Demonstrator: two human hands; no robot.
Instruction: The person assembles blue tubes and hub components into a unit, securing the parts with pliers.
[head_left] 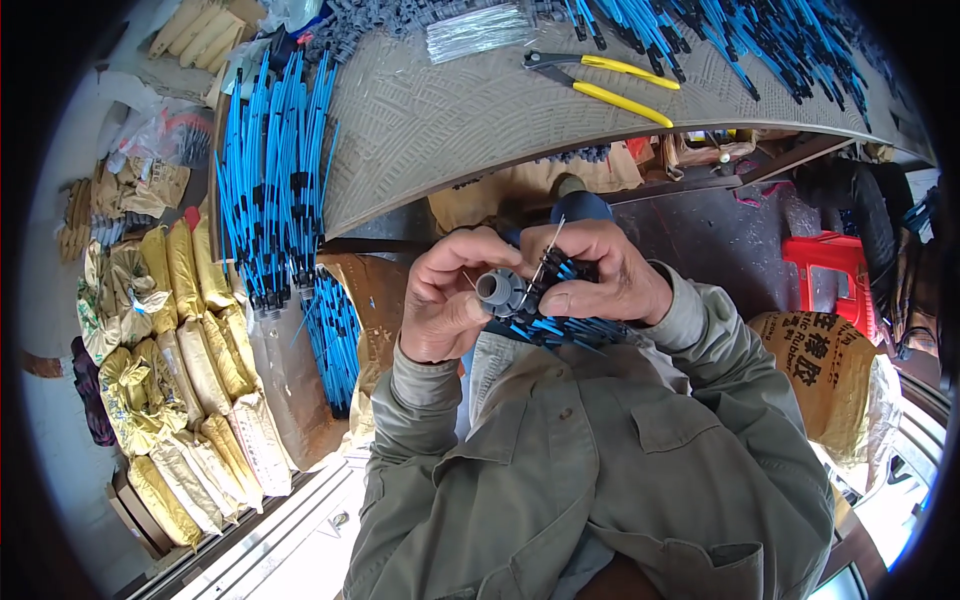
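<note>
My left hand (445, 295) pinches a grey ribbed plastic fitting (497, 288) with a round open end, held in front of my lap. Close against it, my right hand (610, 275) is closed round black-ended pieces of a bundle of blue rods (580, 330). A thin silvery wire (556, 236) sticks up between the two hands, and another short wire end shows by my left fingers. Most of the bundle lies below my hands, over my lap. How the wire passes through the fitting is hidden by my fingers.
A patterned grey table (430, 130) stands ahead, bearing yellow-handled pliers (620, 85), a stack of silvery wires (478, 33) and blue rods. More blue rods (275, 180) stand at the left, beside gold packages (190, 350). At right are a red stool (830, 265) and a brown sack (815, 370).
</note>
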